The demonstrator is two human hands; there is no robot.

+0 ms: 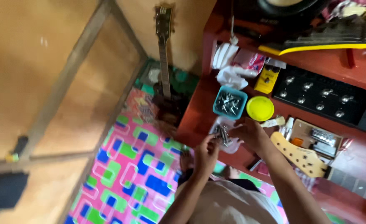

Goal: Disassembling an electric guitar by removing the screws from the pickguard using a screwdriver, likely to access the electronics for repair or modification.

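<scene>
My left hand [206,151] and my right hand [251,133] meet over the edge of a red wooden bench [195,116]. Between them is a clear plastic bag [223,136] with several small silver metal parts in it. Both hands pinch the bag. Just beyond sits a small teal box [230,102] filled with similar silver parts, and a round yellow lid [260,108] lies beside it. A pale wooden guitar headstock [297,155] lies to the right of my right forearm.
A black pedal board with several knobs [322,99] lies at the bench's back right. A yellow pedal [267,79] and white cloths [230,76] lie behind the teal box. A dark guitar [165,74] leans against the wall. A bright patterned mat [133,174] covers the floor.
</scene>
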